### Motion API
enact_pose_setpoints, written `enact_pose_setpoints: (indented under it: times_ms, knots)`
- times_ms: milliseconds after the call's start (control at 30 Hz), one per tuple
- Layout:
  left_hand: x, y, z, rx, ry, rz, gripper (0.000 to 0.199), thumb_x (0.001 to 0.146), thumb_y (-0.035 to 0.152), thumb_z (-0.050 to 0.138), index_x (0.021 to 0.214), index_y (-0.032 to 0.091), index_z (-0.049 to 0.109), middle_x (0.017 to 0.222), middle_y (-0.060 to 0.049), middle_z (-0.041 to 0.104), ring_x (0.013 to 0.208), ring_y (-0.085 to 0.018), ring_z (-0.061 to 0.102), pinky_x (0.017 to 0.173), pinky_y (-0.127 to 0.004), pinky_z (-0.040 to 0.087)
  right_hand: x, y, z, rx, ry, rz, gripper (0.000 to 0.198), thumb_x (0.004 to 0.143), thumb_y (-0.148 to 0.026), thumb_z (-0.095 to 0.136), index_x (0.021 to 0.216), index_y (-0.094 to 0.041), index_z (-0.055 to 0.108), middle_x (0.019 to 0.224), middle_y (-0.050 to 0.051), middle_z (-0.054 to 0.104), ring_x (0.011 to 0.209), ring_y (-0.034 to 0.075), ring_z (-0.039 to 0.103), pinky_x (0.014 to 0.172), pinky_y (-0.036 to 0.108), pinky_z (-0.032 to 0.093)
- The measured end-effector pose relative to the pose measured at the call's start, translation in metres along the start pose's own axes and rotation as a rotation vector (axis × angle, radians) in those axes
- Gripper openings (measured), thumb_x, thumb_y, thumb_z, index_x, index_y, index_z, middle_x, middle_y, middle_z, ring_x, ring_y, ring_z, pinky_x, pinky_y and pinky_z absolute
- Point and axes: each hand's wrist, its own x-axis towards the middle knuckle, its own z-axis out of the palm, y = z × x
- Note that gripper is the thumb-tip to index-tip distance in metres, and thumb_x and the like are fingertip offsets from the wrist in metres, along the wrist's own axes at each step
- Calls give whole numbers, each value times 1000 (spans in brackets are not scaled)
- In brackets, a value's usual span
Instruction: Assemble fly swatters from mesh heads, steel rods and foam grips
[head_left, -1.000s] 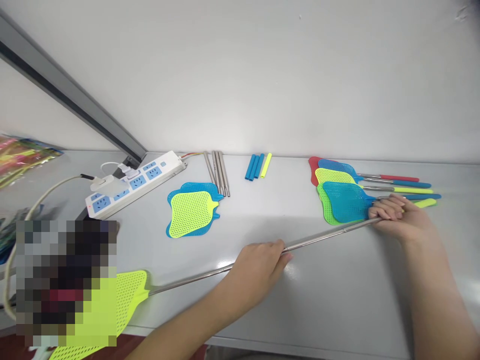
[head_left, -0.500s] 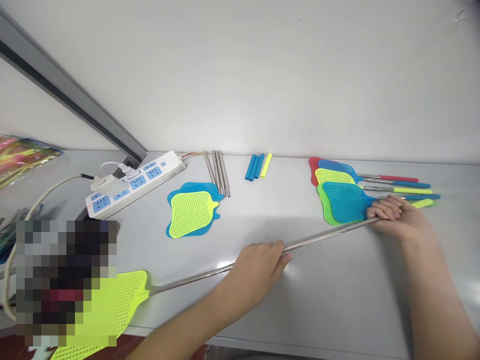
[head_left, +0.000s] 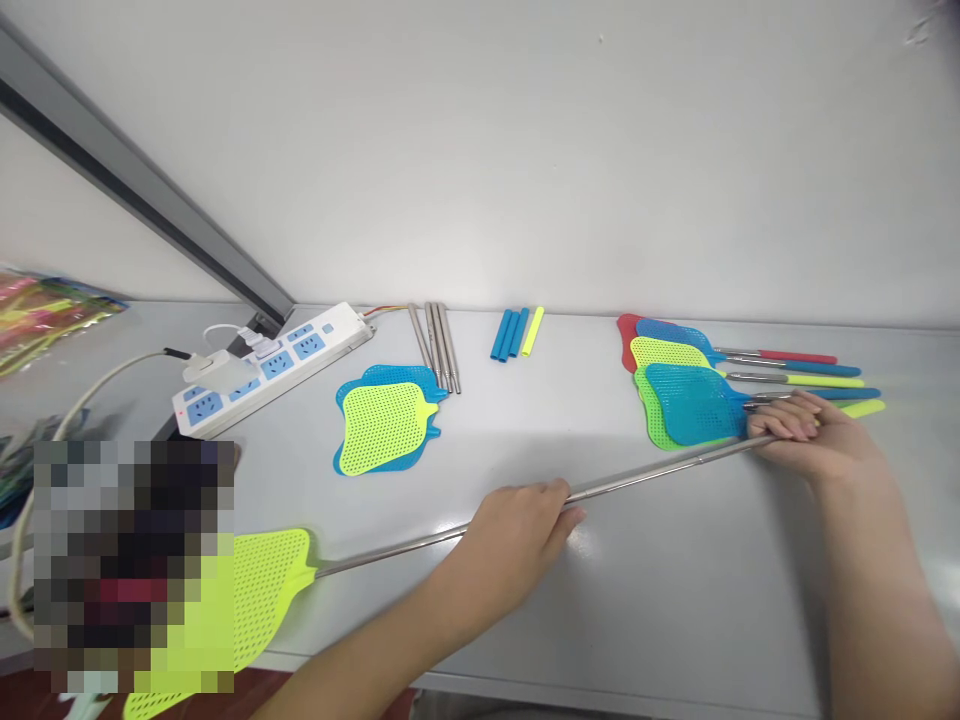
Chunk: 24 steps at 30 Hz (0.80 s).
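A yellow-green fly swatter (head_left: 270, 590) with its thin telescopic metal rod drawn out long slants across the table, its head at the lower left. My left hand (head_left: 517, 540) is closed around the middle of the rod. Farther right, my right hand (head_left: 802, 435) has its fingers wrapped round the rod's other end, and a yellow grip sticks out beyond it. Close behind that hand lies a pile of fly swatters, with a blue swatter head (head_left: 694, 405) on top of a green one. Part of the pile's handles is hidden by my right hand.
Loose blue and yellow swatter heads (head_left: 382, 430) lie left of centre, below several metal rods (head_left: 442, 345). Blue grip sleeves (head_left: 510, 335) and a yellow sleeve (head_left: 533, 331) are near the wall. A white power strip (head_left: 274, 370) with cables stands left, beside a blurred patch.
The fly swatter has shifted slightly to the right and its head has risen a little. My right hand has moved right with the rod end; my left hand has stayed almost in place.
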Motion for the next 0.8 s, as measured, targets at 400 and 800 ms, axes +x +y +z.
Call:
enact_pose_setpoints:
  times_ms: [400, 800]
  knots:
    - [1, -2, 4, 19, 55, 21, 29, 88, 33, 17, 70, 20, 36, 62, 2, 52, 51, -13, 47, 44, -24, 23, 0, 3, 2, 22, 0, 20, 29, 67, -3, 37, 54, -19, 17, 43, -8, 12, 33, 7, 19, 33, 21, 22]
    - [1, -2, 5, 46, 73, 23, 30, 88, 30, 16, 68, 20, 36, 58, 3, 51, 48, -13, 46, 43, -24, 21, 0, 6, 3, 6, -57, 32, 29, 66, -2, 36, 55, -19, 16, 43, -8, 11, 33, 7, 19, 34, 20, 22]
